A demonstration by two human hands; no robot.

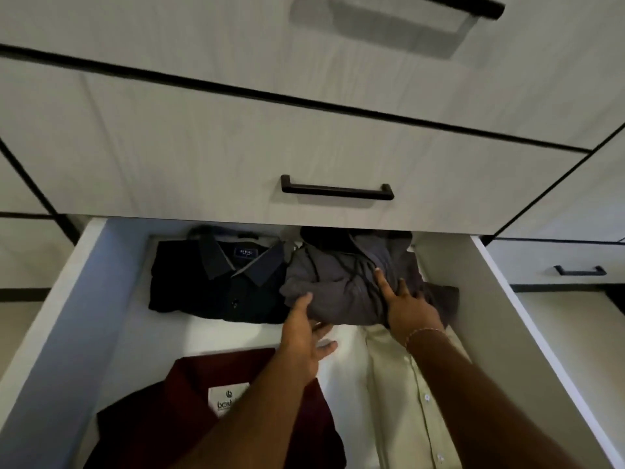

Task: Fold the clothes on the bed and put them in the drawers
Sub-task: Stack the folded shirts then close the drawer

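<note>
The folded charcoal-grey cotton shirt [348,286] lies in the far right corner of the open white wooden drawer [101,282], its back edge tucked under the closed drawer front above [236,157]. It sits just beside the folded black collared shirt [216,282] in the far left corner, and its near edge overlaps the pale cream button-up shirt [406,384] along the drawer's right side. A maroon shirt with a white label [189,411] fills the near left corner.

The left hand [304,336] grips the grey shirt's near left corner, thumb on top and fingers curled beneath. The right hand [406,306] lies flat on the shirt's right half, fingers spread and pressing down.

The shirt looks light, soft and limp, so it should slump and unfold if lifted by 1 edge; holding it with 2 hands, under the near edge and on top, seems the safest way. Its long axis runs roughly across the drawer, left to right. The bundle is rumpled, and which way its collar points cannot be told.
</note>
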